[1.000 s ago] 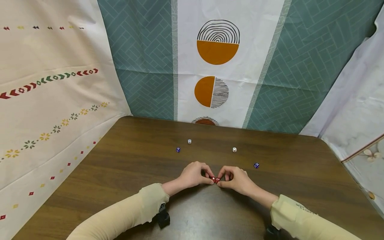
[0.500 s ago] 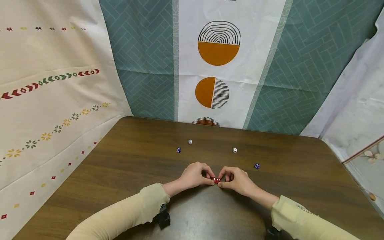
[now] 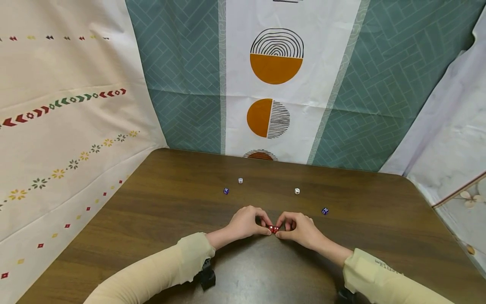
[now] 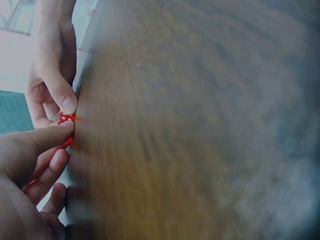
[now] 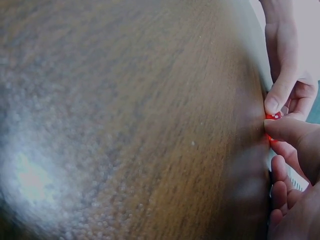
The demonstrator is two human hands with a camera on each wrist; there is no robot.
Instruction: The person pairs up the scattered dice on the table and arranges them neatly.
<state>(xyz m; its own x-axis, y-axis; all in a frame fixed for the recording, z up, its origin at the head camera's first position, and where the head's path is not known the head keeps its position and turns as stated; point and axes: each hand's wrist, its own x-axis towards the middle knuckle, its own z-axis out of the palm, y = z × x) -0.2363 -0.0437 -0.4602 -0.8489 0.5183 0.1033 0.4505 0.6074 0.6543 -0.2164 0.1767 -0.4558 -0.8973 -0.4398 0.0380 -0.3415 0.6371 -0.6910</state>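
Hardly anything has shifted since a second ago: my left hand (image 3: pixel 247 222) pinches the left red die (image 3: pixel 271 228), my right hand (image 3: pixel 301 229) the right red die (image 3: pixel 276 229), side by side at the table (image 3: pixel 174 190), nearer me than the white dice (image 3: pixel 240 180).

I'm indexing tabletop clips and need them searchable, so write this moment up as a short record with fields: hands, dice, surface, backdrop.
Left hand: pinches a small red cube-shaped die with white pips
Right hand: pinches a second red cube-shaped die
Red pair: side by side; contact too small to tell
Farther off, left: blue cube-shaped die, white cube-shaped die
Farther off, right: second white cube-shaped die, second blue cube-shaped die
Surface: brown wood-grain table
Backdrop: green-and-white patterned cloth
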